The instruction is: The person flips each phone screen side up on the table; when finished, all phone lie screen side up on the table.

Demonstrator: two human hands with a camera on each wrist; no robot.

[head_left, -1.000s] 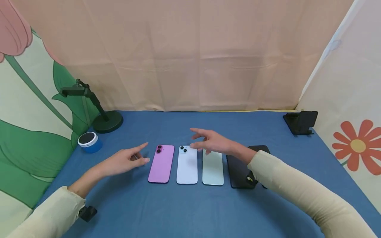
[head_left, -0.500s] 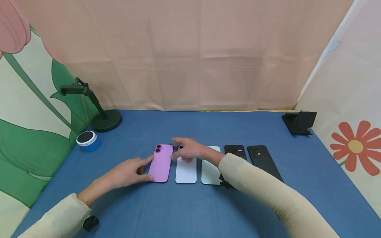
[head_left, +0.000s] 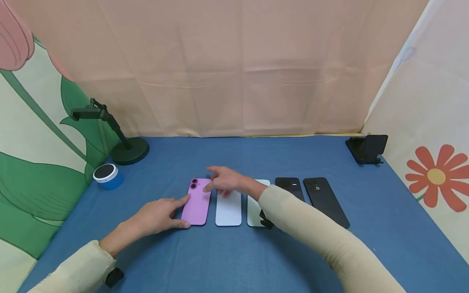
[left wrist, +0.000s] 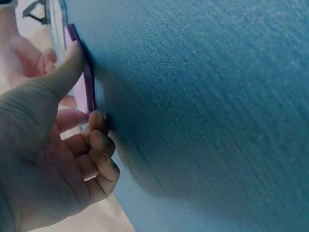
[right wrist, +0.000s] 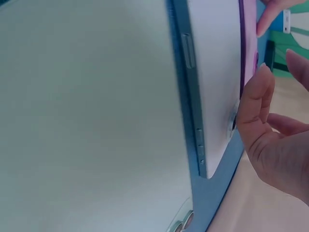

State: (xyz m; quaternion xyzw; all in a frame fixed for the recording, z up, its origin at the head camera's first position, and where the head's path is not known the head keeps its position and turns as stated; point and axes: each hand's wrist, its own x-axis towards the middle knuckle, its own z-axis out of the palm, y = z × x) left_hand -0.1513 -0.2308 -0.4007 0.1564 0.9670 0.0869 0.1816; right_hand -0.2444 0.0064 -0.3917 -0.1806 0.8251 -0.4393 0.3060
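A pink phone (head_left: 196, 207) lies face down on the blue cloth. My left hand (head_left: 157, 214) touches its left edge; the thumb is at the near corner and the index finger further up. In the left wrist view the other left fingers (left wrist: 101, 142) are bent beside the phone. My right hand (head_left: 228, 180) reaches over a pale blue phone (head_left: 229, 211), hiding its cameras. A right fingertip meets the pink phone's upper right part; whether it presses cannot be told. To the right lies a mint phone (head_left: 254, 211), partly under the right sleeve.
Two black phones (head_left: 289, 184) (head_left: 326, 201) lie further right, one partly behind the sleeve. A dark jointed-arm stand (head_left: 130, 152) and a blue jar (head_left: 111, 182) with a white-rimmed lid stand at the back left. A black folding stand (head_left: 368, 148) is at the back right.
My right hand has moved left, from above the pale blue and mint phones to the pink phone, uncovering more of the black phones. My left hand has come right to touch the pink phone.
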